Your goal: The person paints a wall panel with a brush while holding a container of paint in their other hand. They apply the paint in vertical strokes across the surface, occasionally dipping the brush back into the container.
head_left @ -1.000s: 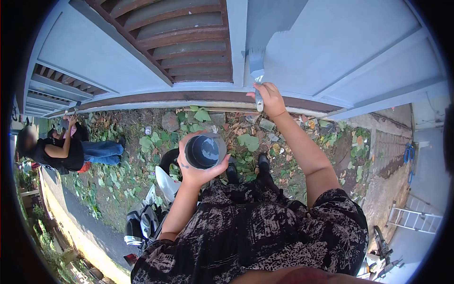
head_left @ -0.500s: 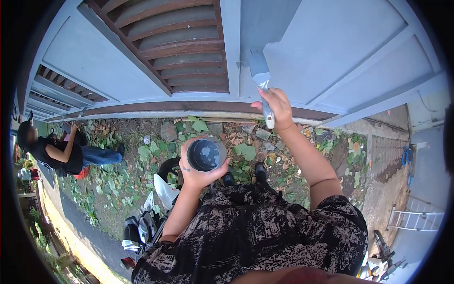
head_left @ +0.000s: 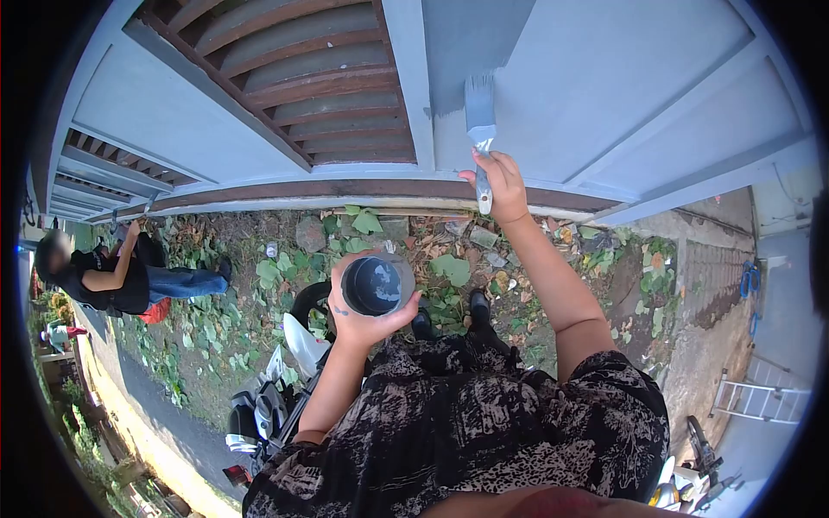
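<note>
My right hand point(head_left: 503, 186) is closed round the handle of a wide paintbrush point(head_left: 480, 112). Its bristles, coated in grey-blue paint, lie against a light blue-grey wall panel point(head_left: 596, 86). A darker, freshly coated patch point(head_left: 466, 39) covers the panel's upper left part, just above the bristles. Lower down, my left hand point(head_left: 367, 324) wraps round a round paint can point(head_left: 377, 285), held upright in front of my body. Grey paint with lighter patches shows inside the can.
Left of the panel is a louvred vent point(head_left: 319, 82) with brown slats. Leafy ground point(head_left: 414, 250) runs below the wall. Another person point(head_left: 121, 272) works by the wall at far left. A motorcycle point(head_left: 294, 363) stands behind my left arm, and a ladder point(head_left: 760, 397) lies at right.
The paintbrush has shifted slightly up the panel, and its handle now points more straight down. My left hand keeps the paint can in nearly the same place.
</note>
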Available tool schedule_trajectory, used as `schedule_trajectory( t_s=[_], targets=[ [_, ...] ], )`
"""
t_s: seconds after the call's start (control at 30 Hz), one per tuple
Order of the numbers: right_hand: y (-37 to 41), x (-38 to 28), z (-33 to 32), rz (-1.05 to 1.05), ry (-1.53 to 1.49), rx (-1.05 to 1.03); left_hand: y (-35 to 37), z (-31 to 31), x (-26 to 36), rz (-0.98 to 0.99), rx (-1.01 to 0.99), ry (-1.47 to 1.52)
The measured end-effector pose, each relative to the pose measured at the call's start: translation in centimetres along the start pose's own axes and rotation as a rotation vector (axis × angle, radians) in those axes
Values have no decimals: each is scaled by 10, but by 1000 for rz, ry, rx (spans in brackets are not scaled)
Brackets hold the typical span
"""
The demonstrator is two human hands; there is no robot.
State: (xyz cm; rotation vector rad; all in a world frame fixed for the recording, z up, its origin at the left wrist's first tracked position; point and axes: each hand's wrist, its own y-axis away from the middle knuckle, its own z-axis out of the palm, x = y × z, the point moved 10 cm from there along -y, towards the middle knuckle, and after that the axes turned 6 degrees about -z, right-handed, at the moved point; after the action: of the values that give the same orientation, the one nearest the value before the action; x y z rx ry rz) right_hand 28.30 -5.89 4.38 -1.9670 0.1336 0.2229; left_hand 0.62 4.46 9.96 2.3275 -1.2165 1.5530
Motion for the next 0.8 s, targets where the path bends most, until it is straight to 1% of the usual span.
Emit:
schedule_trajectory(
  t_s=[0.07, 0.17, 0.2, 0.4, 0.5, 0.57, 0.6, 0.63, 0.73, 0.8],
  targets=[
    [13, 4, 13, 38, -19, -45, 0, 0, 0, 18, 8, -4],
    [31, 7, 24, 64, -38, -53, 0, 3, 0, -2, -4, -12],
    [33, 8, 16, 66, -38, -50, 2, 6, 11, 1, -5, -14],
    [47, -1, 21, 74, -27, -108, 1, 5, 13, 28, -10, -28],
    [32, -12, -3, 62, -67, -107, -3, 6, 22, 24, -10, -37],
    [9, -25, -23, 26, -86, -56, -3, 4, 19, 34, 7, 14],
    [-2, -31, -31, -31, -51, -39, -3, 3, 19, 46, 16, 21],
    [-12, -31, -35, -44, -46, -35, -3, 3, 19, 51, 18, 37],
    [-37, -30, -55, -101, -32, 94, -3, 4, 26, 70, 16, 38],
    [-42, -21, -52, -104, -16, 104, -2, 7, 30, 83, 9, 20]
  ],
)
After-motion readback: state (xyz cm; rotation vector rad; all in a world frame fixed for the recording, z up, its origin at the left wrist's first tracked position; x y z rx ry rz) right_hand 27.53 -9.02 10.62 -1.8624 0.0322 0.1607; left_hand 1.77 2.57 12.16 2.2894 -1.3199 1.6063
